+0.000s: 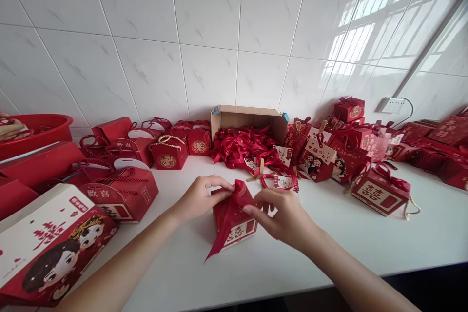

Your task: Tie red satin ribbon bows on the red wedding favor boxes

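Note:
A small red gift box (239, 235) with a cream label and a red character on its front stands on the white table before me. A wide red ribbon (228, 222) is looped at its top, and one pointed tail hangs down past the box's front left. At the upper left of the loop, my left hand (204, 197) pinches the ribbon between thumb and fingers. From the right, my right hand (280, 209) is closed with thumb and forefinger at the ribbon's edge; its other fingers are curled and partly hidden.
Behind the box, an open carton (248, 113) lies on its side, spilling a heap of red ribbons (243, 144). Several red gift boxes (120, 190) crowd the left, near a red basin (54, 122). More boxes (382, 190) stand right, below a wall socket (391, 105). A tiled wall (208, 73) closes the back.

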Action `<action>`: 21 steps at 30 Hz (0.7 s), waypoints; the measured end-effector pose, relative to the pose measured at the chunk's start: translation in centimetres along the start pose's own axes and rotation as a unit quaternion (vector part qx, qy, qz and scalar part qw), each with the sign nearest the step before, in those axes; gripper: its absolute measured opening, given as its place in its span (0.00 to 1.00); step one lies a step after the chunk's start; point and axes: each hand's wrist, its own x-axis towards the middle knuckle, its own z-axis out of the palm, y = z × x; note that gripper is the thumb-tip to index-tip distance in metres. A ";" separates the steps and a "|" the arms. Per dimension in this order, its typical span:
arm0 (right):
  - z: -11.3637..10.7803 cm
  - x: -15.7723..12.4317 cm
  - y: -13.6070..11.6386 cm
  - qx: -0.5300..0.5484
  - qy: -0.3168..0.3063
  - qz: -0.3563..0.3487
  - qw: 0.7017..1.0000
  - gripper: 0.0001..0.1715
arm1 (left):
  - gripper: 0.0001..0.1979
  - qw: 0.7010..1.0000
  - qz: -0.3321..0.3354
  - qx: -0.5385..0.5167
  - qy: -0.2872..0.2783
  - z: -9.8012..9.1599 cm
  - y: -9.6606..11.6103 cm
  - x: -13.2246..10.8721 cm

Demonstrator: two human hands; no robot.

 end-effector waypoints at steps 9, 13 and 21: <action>0.4 4.3 0.9 0.124 -0.097 -0.017 0.987 0.06 | 0.06 0.994 0.045 0.077 -0.060 -1.6 1.2 -0.1; 0.6 3.6 1.2 0.067 -0.108 -0.125 0.984 0.13 | 0.06 0.985 0.066 0.139 -0.081 -2.2 1.7 0.3; 0.7 2.5 1.5 -0.120 -0.144 -0.227 0.956 0.23 | 0.08 0.960 0.067 0.251 -0.109 -2.9 2.9 0.9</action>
